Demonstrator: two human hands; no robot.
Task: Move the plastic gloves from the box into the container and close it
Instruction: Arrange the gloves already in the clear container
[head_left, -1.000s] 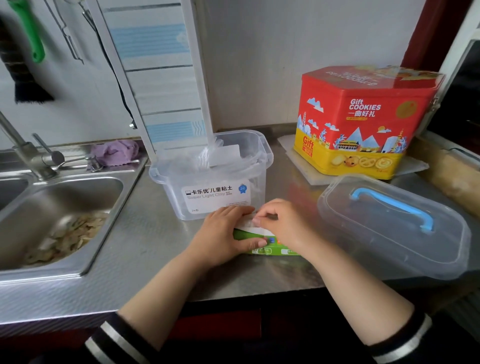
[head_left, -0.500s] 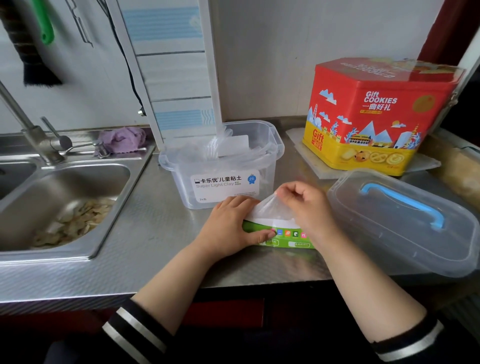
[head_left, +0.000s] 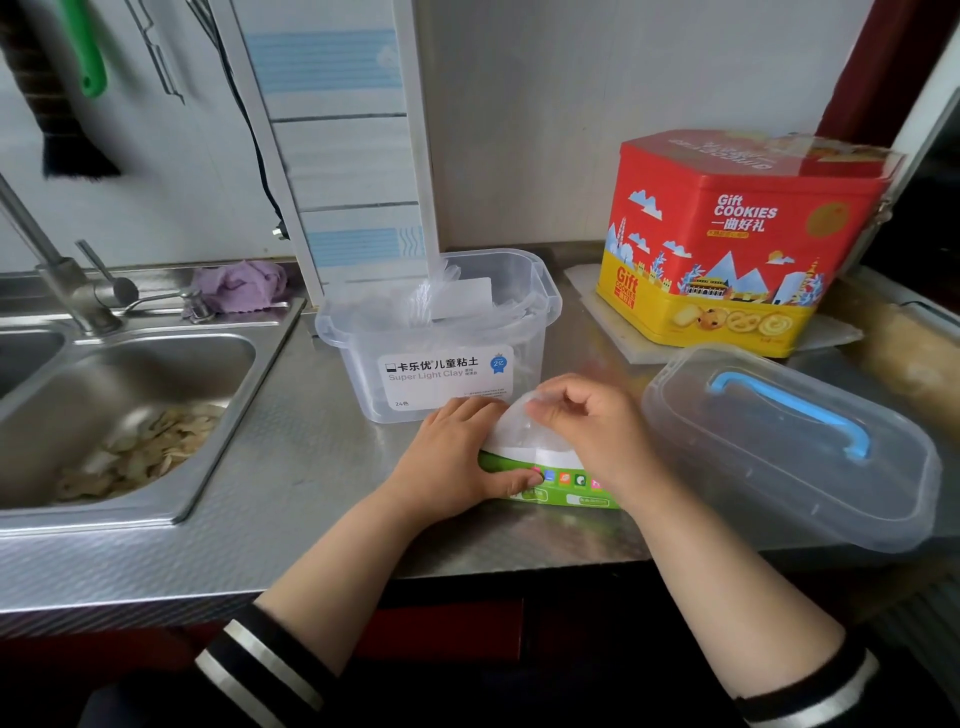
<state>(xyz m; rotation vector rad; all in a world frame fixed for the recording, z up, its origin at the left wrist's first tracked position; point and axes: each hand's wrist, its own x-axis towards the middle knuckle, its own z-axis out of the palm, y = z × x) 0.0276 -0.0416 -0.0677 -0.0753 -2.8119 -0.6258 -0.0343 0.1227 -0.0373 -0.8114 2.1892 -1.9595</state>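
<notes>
- The glove (head_left: 524, 434) is a thin, clear, crinkled sheet rising in a peak out of the top of the box (head_left: 558, 480), at the counter's near edge, just in front of the container (head_left: 441, 338).
- The box is flat and green with a white top and a row of small coloured icons on its near side; both hands cover much of it.
- The container is a clear plastic tub with a white label printed "Super Light Clay"; it stands open, with more clear plastic film and a white card inside, some rising above the rim.
- Its lid (head_left: 789, 447), clear with a blue handle, lies to the right of the box on the counter (head_left: 311, 478), its near edge overhanging the counter's front.
- Behind the lid a red and yellow cookie tin (head_left: 727, 244) sits on a white board.
- To the left is a steel sink (head_left: 130, 384) with pale scraps in the basin, a tap (head_left: 57, 270) and a purple cloth (head_left: 239, 286) on its back ledge.
- A green-handled brush hangs on the wall above the sink.
- The left hand (head_left: 457, 462) lies palm down on the left end of the box, fingers over its top and thumb against the near side, holding it in place.
- The right hand (head_left: 587, 431) is over the box, thumb and fingertips pinching the top of the glove, the other fingers curled.
</notes>
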